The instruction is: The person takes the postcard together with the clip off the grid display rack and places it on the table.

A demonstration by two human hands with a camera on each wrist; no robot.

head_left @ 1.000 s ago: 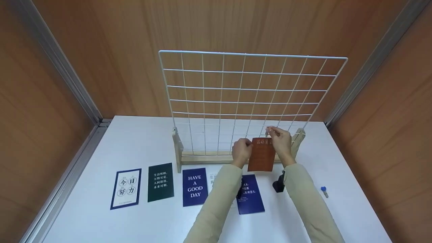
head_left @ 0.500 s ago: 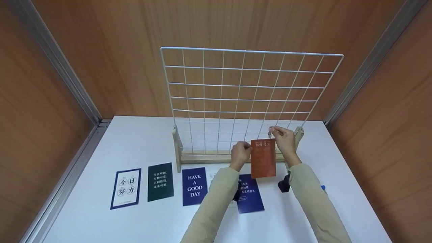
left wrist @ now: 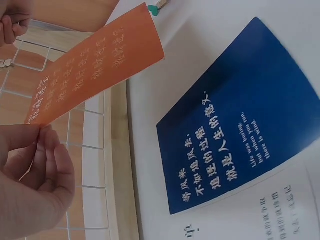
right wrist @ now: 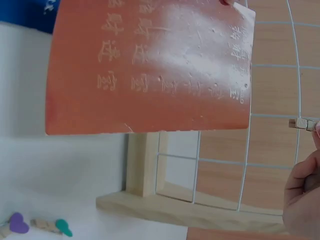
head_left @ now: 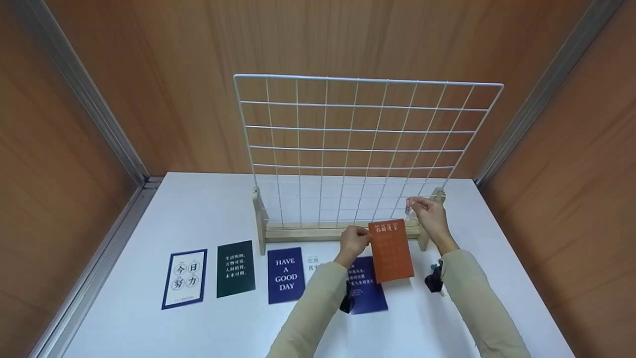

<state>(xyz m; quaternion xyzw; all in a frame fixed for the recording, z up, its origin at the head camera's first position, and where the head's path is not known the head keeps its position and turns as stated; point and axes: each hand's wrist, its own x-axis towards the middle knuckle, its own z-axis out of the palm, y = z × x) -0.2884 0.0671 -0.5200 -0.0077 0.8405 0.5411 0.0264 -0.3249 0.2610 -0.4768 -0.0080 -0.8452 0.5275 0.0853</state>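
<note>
My left hand (head_left: 354, 242) pinches an orange-red card (head_left: 392, 252) by its upper left corner, between thumb and fingers. The card carries pale Chinese lettering and hangs slightly tilted in front of the white wire grid (head_left: 350, 130). In the left wrist view the fingertips grip the card's corner, and its other end is free. My right hand (head_left: 431, 217) is up and right of the card, apart from it. Between its thumb and finger it pinches a small wooden clothespin (right wrist: 301, 124), which stands close before the grid in the right wrist view.
The grid stands in a wooden base (head_left: 308, 233). On the white table lie a white card with a blue border (head_left: 185, 278), a green card (head_left: 236, 269), blue cards (head_left: 286, 275) and a partly covered white card (left wrist: 240, 220). Clothespins with a purple heart (right wrist: 19, 223) and green heart (right wrist: 63, 227) lie at right.
Both hands have come down and nearer. The orange-red card has dropped lower, tilted and swung clear of the right hand, which has moved right with the clothespin.
</note>
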